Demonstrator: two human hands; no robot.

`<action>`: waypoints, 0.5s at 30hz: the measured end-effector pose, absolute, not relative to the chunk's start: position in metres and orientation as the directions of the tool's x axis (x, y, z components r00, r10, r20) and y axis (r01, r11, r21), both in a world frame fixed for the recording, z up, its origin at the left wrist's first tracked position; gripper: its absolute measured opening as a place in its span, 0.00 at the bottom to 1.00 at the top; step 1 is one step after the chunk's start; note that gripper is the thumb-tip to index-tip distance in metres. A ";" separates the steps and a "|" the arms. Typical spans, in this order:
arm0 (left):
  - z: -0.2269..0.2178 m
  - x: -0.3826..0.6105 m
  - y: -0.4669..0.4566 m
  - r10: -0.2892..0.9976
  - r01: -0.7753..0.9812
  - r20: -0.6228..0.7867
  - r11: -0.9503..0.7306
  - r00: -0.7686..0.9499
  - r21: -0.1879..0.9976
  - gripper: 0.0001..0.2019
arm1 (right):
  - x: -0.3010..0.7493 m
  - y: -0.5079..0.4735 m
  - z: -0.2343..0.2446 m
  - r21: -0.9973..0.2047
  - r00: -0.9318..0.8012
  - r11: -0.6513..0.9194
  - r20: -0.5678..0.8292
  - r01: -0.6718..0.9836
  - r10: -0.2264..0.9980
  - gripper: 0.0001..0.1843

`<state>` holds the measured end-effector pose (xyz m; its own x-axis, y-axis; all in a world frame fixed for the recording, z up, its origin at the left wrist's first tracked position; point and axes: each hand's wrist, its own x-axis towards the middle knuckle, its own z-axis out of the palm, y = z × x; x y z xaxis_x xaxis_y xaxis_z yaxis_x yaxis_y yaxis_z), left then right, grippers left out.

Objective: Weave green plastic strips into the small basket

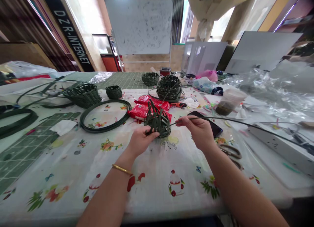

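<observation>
My left hand (141,141) grips the base of a small, unfinished dark green woven basket (157,121), whose loose strip ends stick up and out. My right hand (196,132) pinches a long, thin dark green strip (228,119) between thumb and fingers. One end of the strip reaches toward the basket, and the rest trails off to the right over the table. A black smartphone (212,127) lies just beyond my right hand, partly hidden by it.
A floral tablecloth (73,168) covers the table. Around it lie dark green hoops (105,115), several woven baskets (169,89), red packets (149,111), scissors (230,155), a plastic cup (230,101), crumpled clear plastic (277,86) and a white power strip (274,145).
</observation>
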<state>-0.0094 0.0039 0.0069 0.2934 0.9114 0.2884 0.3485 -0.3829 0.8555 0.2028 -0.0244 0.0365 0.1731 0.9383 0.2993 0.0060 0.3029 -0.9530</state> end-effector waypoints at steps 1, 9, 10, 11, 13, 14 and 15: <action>0.007 -0.009 0.004 0.912 0.313 0.282 -0.372 0.297 0.874 0.09 | 0.203 -0.023 0.036 -0.959 0.152 0.279 0.268 -0.053 0.951 0.11; 0.016 0.000 -0.004 0.983 0.009 -0.078 0.078 0.169 0.997 0.15 | 0.203 -0.022 0.035 -0.947 0.015 0.171 0.173 -0.273 0.985 0.12; 0.017 0.000 -0.004 0.979 -0.021 -0.103 0.108 0.174 0.994 0.17 | 0.203 -0.022 0.035 -0.944 0.009 0.165 0.169 -0.285 0.986 0.12; 0.018 -0.001 -0.005 0.976 -0.045 -0.115 0.125 0.188 0.991 0.18 | 0.203 -0.023 0.035 -0.943 0.009 0.156 0.161 -0.294 0.987 0.13; 0.018 -0.003 -0.005 0.968 -0.085 -0.112 0.135 0.227 0.987 0.20 | 0.203 -0.023 0.036 -0.941 0.024 0.133 0.133 -0.312 0.991 0.14; 0.018 -0.003 -0.005 0.964 -0.102 -0.108 0.136 0.242 0.985 0.20 | 0.203 -0.023 0.036 -0.939 0.035 0.119 0.114 -0.323 0.993 0.15; 0.018 -0.004 -0.005 0.962 -0.116 -0.105 0.138 0.253 0.984 0.20 | 0.203 -0.022 0.036 -0.936 0.043 0.104 0.095 -0.335 0.994 0.15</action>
<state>-0.0039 -0.0046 0.0176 0.2532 0.9617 -0.1049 -0.1163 0.1379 0.9836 0.2030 -0.0220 0.0355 0.0434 0.9945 0.0954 -0.3353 0.1045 -0.9363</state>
